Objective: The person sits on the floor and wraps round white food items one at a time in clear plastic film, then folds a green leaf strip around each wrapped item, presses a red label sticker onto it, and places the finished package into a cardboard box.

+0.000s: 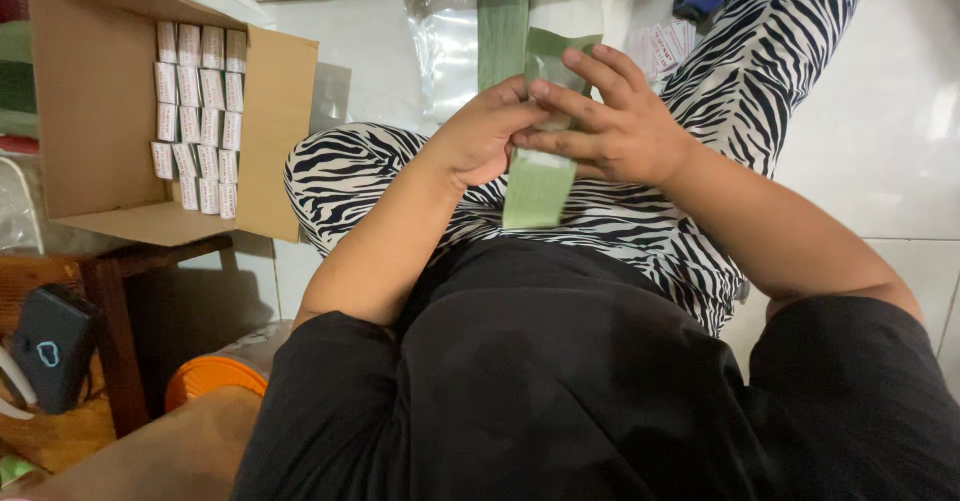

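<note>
Both the left hand (485,136) and right hand (610,126) pinch 1 flat green carton (538,186) over the lap, seemingly to fold it.

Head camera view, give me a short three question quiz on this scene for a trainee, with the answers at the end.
1. True or false: both hands, left hand and right hand, are on the green flat carton.
2. Where are the small white packets stacked? A) in the open cardboard box B) on the clear plastic bag C) on the orange lid
3. Fill in: the person's trousers carry a black and white ____ pattern.

Key: 1 true; 2 A; 3 zebra stripe.
</note>
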`<control>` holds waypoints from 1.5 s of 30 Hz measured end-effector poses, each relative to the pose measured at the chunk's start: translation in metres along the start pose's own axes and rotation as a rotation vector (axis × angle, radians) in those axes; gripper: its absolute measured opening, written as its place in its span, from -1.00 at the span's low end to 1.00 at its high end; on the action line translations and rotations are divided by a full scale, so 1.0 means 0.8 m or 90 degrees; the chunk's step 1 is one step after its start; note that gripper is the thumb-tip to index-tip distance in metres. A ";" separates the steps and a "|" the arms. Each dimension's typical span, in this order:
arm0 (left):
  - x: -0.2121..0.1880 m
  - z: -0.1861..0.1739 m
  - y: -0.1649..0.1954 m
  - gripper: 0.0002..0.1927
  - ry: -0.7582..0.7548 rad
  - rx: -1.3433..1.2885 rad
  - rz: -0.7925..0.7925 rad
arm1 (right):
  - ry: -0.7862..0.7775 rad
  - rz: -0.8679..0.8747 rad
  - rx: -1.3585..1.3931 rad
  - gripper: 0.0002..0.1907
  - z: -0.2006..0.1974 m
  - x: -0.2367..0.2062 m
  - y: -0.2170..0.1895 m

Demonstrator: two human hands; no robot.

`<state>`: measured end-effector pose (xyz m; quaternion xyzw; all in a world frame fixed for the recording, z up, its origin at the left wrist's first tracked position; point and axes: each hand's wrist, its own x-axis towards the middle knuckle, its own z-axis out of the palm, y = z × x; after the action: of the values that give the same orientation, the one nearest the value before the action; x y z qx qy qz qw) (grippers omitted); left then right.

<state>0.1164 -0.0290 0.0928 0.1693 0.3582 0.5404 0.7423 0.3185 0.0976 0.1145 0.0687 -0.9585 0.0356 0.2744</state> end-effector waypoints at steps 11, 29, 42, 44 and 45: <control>0.011 0.024 -0.001 -0.53 -0.023 0.086 0.027 | 0.294 0.504 0.307 -0.73 0.022 -0.012 -0.053; 0.016 0.031 -0.025 -0.62 0.147 0.288 0.159 | 0.456 0.738 0.776 -0.74 0.024 -0.007 -0.058; 0.016 0.030 -0.017 -0.72 0.141 0.202 0.189 | 0.407 0.819 1.026 -0.73 0.048 -0.045 -0.047; 0.018 0.027 -0.020 -0.74 0.161 0.227 0.190 | 0.404 0.823 1.044 -0.79 0.044 -0.044 -0.048; 0.018 0.025 -0.022 -0.76 0.155 0.229 0.201 | 0.381 0.844 1.062 -0.87 0.040 -0.040 -0.048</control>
<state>0.1448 -0.0193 0.0905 0.2858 0.5040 0.5937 0.5584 0.3349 0.0596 0.0717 -0.3066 -0.3754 0.8254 0.2895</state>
